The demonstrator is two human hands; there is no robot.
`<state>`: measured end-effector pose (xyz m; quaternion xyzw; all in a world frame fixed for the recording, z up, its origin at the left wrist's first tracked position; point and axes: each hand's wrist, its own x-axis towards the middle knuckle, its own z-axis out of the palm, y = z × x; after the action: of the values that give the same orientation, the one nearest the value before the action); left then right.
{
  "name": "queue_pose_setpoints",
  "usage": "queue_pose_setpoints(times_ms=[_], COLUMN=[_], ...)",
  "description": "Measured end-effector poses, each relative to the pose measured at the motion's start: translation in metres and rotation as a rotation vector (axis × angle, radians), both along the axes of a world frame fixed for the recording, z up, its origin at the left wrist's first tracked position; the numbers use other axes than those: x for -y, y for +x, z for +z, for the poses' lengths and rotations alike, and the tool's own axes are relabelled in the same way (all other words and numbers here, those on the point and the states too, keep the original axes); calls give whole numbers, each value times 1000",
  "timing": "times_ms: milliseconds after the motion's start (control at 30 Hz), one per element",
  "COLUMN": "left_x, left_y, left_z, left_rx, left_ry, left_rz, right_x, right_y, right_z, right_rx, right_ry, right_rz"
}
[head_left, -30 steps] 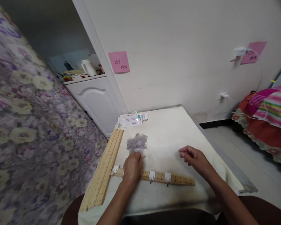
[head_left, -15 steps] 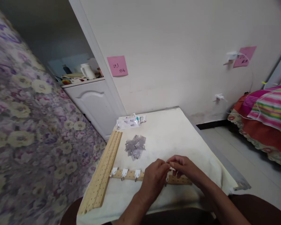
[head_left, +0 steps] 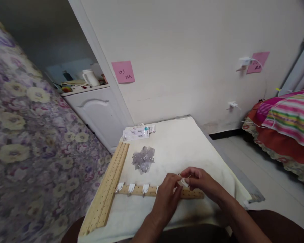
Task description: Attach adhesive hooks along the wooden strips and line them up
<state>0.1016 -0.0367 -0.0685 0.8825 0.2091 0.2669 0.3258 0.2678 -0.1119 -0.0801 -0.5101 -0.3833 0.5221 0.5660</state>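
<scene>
Over the perforated wooden strip (head_left: 192,193), my two hands meet fingertip to fingertip. A small white hook (head_left: 184,182) is pinched between the closed fingers of my left hand (head_left: 167,190) and my right hand (head_left: 201,180). Part of it is covered by the fingers. Along the strip sit white hooks with metal ends, among them a left one (head_left: 120,186), a second (head_left: 131,189) and a third (head_left: 145,189). Another white piece shows partly behind my left hand. Beyond the strip lies a pile of clear adhesive hooks (head_left: 143,160).
Long perforated boards (head_left: 107,189) lie along the table's left side. Flat hook packages (head_left: 136,133) rest at the back left of the cloth-covered table (head_left: 177,141). A flowered curtain (head_left: 40,152) hangs at left; a bed (head_left: 283,118) stands at right.
The white hook between my fingers has turned and shows more of its face. My fingers have shifted slightly around it. The whole view has moved a little to the right.
</scene>
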Motion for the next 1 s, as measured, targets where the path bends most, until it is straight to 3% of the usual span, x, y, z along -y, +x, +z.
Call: queue_pose_setpoints(times_ms=[133,233,333,633,833,1000], left_x=[-1,-2,-1,17,45,61], left_y=[4,10,14,12,16,16], left_z=[-3,-4,-4,-7,-36,-59], left_rx=[51,38,6,-15,33,197], left_ry=[-227,-357,-405,-446,-695,-1120], left_rz=[160,148,107,155,210,248], right_x=[1,2,3,5,6,3], right_y=[5,7,9,21,23,19], right_z=[-1,-4,-6,-12,-17,-26], right_rx=[108,156,172,188,309,359], right_ry=[-23,-13,-1,-34,-51,-60], right_rz=[17,57,59,-27,23,54])
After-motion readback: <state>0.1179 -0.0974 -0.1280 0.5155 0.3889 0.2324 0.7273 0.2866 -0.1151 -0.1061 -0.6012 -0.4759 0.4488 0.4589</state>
